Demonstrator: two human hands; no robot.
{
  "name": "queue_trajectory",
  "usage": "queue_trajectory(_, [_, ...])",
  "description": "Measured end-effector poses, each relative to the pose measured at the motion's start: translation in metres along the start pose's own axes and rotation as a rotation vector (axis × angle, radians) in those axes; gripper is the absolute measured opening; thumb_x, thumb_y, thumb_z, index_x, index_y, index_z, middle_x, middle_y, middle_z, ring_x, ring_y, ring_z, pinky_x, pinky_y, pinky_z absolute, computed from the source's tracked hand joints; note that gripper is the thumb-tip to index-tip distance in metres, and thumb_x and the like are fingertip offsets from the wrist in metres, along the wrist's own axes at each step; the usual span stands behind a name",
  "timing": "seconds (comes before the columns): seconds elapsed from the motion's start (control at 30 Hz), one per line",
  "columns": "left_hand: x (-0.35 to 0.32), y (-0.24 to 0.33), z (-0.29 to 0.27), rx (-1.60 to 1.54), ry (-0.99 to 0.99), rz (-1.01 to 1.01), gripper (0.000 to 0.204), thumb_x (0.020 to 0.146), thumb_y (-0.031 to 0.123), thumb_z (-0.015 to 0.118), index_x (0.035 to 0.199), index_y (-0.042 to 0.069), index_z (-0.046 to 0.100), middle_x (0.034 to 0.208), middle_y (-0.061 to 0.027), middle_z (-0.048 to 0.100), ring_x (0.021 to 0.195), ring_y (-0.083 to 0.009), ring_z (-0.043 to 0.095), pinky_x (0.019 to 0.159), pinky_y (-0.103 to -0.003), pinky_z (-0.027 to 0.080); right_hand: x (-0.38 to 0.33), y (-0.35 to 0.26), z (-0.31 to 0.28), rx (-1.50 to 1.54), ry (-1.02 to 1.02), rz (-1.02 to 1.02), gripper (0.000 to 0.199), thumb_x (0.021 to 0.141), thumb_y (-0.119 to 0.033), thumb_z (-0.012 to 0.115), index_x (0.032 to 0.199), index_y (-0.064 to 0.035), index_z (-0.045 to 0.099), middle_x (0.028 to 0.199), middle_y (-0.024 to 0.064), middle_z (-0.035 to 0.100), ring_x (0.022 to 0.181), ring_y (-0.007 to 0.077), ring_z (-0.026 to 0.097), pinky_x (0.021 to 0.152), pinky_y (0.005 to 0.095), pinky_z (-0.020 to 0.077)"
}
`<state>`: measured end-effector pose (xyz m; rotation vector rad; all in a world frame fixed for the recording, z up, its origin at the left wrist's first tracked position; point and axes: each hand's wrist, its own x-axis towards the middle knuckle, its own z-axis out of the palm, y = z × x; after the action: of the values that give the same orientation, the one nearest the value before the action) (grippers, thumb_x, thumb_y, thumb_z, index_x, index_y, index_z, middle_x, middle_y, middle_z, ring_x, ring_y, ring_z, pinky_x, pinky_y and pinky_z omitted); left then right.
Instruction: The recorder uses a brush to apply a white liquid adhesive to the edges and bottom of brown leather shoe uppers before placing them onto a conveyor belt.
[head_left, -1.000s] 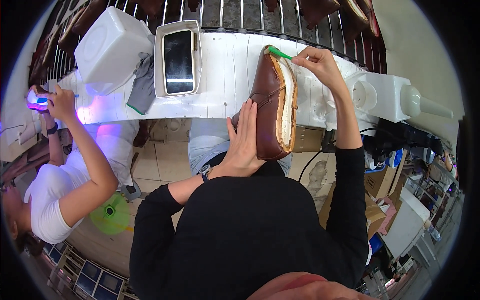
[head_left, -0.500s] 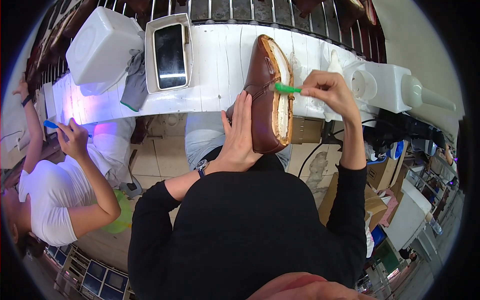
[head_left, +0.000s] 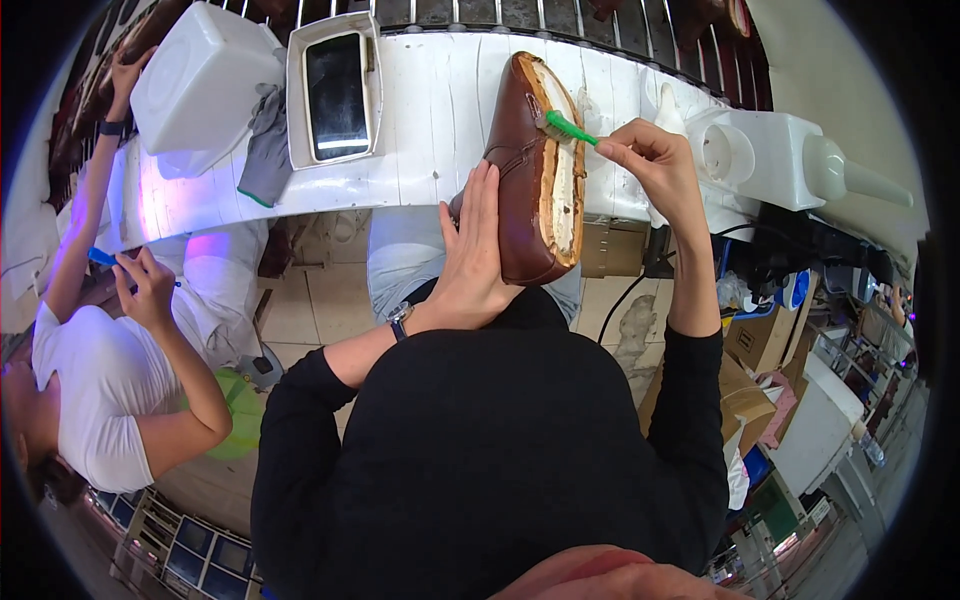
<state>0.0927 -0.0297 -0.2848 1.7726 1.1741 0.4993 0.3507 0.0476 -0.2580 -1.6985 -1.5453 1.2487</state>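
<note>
A brown leather shoe (head_left: 515, 200) lies on its side across the front edge of the white table, toe toward me. Its unfinished underside, pale in the middle with a tan rim, faces right. My left hand (head_left: 475, 245) holds the shoe from the left, fingers stretched along the upper and thumb apart. Between the thumb and fingers of my right hand (head_left: 650, 165) is a green-handled brush (head_left: 573, 130), much like a toothbrush. Its head sits at the rim where upper and underside meet, in the shoe's far half.
Left on the white table (head_left: 430, 120) are a tray (head_left: 374, 90) holding a phone (head_left: 337, 100), a grey glove (head_left: 268, 145) and a white container (head_left: 200, 90). A white bottle-like container (head_left: 780, 160) lies at right. Beyond runs a metal-barred rack (head_left: 460, 15). A co-worker (head_left: 100, 400) sits left with a blue-handled tool.
My right hand has moved the brush a little farther from me along the shoe's rim, and its handle now slants. My left hand stays on the shoe. The co-worker's far arm reaches toward the rack.
</note>
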Motion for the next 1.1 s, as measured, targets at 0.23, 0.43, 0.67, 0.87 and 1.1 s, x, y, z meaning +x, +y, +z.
queue_trajectory(0.23, [0.001,-0.001,-0.011,-0.035,-0.016,0.007,0.112,0.078,0.03,0.075,0.152,0.0,-0.003,0.156,-0.0273,0.006,0.148,-0.0408,0.005,0.109,-0.069,0.006,-0.025,-0.029,-0.004,0.09,-0.279,-0.106,0.01,0.079,-0.006,0.077,0.079,0.0024,0.07,0.073,0.0013,0.06,0.067,0.0068,0.051,0.058,0.0231,0.0375])
queue_trajectory(0.43, [-0.002,-0.002,-0.018,0.019,-0.013,0.034,0.112,0.077,0.028,0.076,0.152,0.0,-0.003,0.157,-0.0271,0.005,0.147,-0.0414,0.006,0.108,-0.07,0.006,-0.027,-0.04,-0.008,0.049,-0.448,-0.307,0.01,0.078,-0.007,0.077,0.081,0.0017,0.072,0.07,0.0026,0.061,0.065,0.0082,0.052,0.057,0.0247,0.0388])
queue_trajectory(0.67, [0.002,0.006,-0.026,0.039,-0.047,0.042,0.112,0.077,0.026,0.075,0.152,0.001,-0.003,0.157,-0.0277,0.005,0.147,-0.0415,0.007,0.108,-0.071,0.004,-0.009,-0.002,0.002,0.006,0.004,-0.057,0.014,0.086,-0.016,0.073,0.083,-0.0025,0.073,0.058,-0.0063,0.048,0.054,0.0018,0.031,0.048,0.0227,0.0216])
queue_trajectory(0.87, [-0.002,0.008,-0.035,0.098,-0.077,0.045,0.114,0.076,0.028,0.076,0.152,0.001,-0.004,0.157,-0.0275,0.006,0.147,-0.0413,0.007,0.108,-0.072,0.003,-0.03,-0.031,0.0,0.159,-0.256,-0.154,0.011,0.081,-0.011,0.077,0.081,-0.0014,0.072,0.071,-0.003,0.059,0.061,0.0032,0.04,0.053,0.0216,0.0295])
queue_trajectory(1.1, [-0.003,0.016,-0.055,0.099,-0.164,0.038,0.112,0.075,0.023,0.075,0.153,0.003,-0.003,0.157,-0.0246,0.01,0.147,-0.0403,0.011,0.108,-0.071,0.003,-0.02,-0.043,-0.007,0.144,-0.479,-0.252,0.013,0.077,-0.012,0.08,0.081,-0.0019,0.073,0.074,-0.0003,0.062,0.066,0.0065,0.05,0.058,0.023,0.0351])
